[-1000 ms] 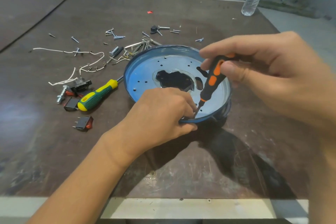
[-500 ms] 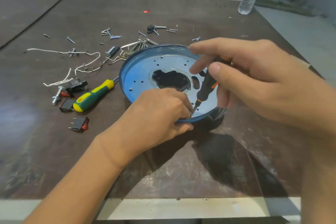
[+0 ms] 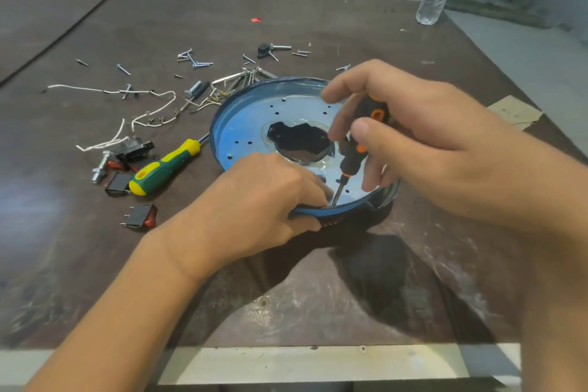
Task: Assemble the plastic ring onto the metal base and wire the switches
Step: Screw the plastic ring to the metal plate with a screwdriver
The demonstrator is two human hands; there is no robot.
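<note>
1. While the left hand [image 3: 254, 200] grips the near rim of the metal base [image 3: 248, 124], fingers curled over the edge and thumb beneath, the right hand [image 3: 429, 143] pinches the handle of a black-and-orange screwdriver [image 3: 353, 153] between thumb and fingertips.
2. Position: the base lies mid-bench [image 3: 318, 296], blue dished face upward. A dark plastic ring [image 3: 332, 222] shows beneath its near edge, touching it.
3. Orientation: being round, the base has no long axis. The screwdriver's long axis stands near upright, handle leaning away and to the right, tip pointing down just inside the near rim, beside the left fingertips.
4. Progress (judged): fastening ring to base is under way. Whether a screw sits under the tip cannot be told.
5. Remaining (judged): loose screws [image 3: 194, 60], white wires [image 3: 149, 113] and rocker switches [image 3: 141, 216] lie apart on the left, unconnected, so wiring appears not yet begun. A green-and-yellow screwdriver [image 3: 165, 169] lies idle beside the base.
</note>
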